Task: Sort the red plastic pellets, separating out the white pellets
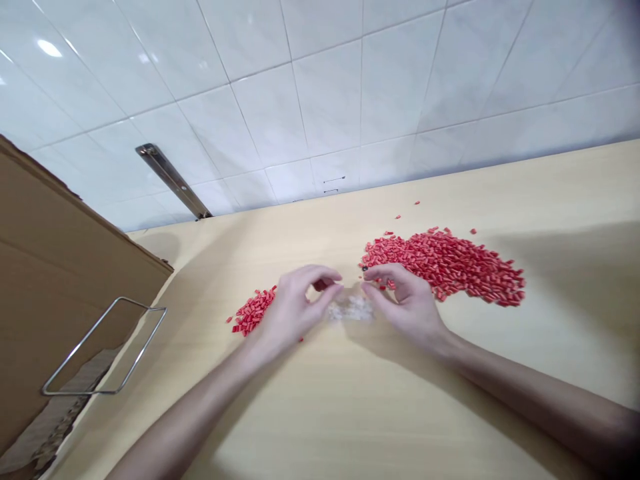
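My left hand is above the table centre, thumb and fingers curled towards each other, beside a small pile of red pieces. What it holds, if anything, is too small to make out. Opposite it, my right hand is curled the same way, with a tiny dark item at the tip of its index finger. A large pile of red pieces spreads behind and to the right of that hand. Between and below both hands lies a blurred heap of clear or whitish small pieces.
A cardboard box stands at the left, with a metal wire frame by it. Behind the pale wooden table is a tiled wall with a metal strip. A few red pieces lie loose near the back.
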Tool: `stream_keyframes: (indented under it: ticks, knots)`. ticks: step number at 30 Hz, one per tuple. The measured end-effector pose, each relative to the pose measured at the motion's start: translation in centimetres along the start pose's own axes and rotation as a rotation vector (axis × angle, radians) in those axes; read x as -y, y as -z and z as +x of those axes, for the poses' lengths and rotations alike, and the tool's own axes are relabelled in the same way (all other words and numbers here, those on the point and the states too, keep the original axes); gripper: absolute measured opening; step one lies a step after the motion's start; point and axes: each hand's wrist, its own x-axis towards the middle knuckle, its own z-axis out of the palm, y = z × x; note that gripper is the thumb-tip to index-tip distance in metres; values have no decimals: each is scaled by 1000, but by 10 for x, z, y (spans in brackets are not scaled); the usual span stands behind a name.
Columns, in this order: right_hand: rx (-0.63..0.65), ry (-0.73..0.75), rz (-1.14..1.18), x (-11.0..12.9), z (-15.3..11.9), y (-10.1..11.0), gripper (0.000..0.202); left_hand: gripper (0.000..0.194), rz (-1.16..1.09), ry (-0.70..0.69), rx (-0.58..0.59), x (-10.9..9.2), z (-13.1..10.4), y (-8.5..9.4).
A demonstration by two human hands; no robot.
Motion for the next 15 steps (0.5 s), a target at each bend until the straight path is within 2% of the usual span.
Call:
stream_keyframes:
  ticks: [2,4,9,11,13,14,15]
  knots:
    - [104,112,-109,3,-2,-1,13,11,99,164,167,6,10,22]
    - [181,220,-180,5,-4,-2,15,12,205,244,305,14,15,36]
    - [258,379,-244,4,-6,-5,21,19,282,329,438,29,15,42]
    - [255,401,-242,4,-6,-6,19,21,276,340,453,28,13,43]
    - [237,413,-222,4,-5,-5,18,18,236,296,489,17,10,46]
    - [228,415,-210,4,-4,-5,17,18,186,244,552,8,7,48]
    - [225,417,-197,4,-4,-5,16,21,85,166,687,-5,3,49]
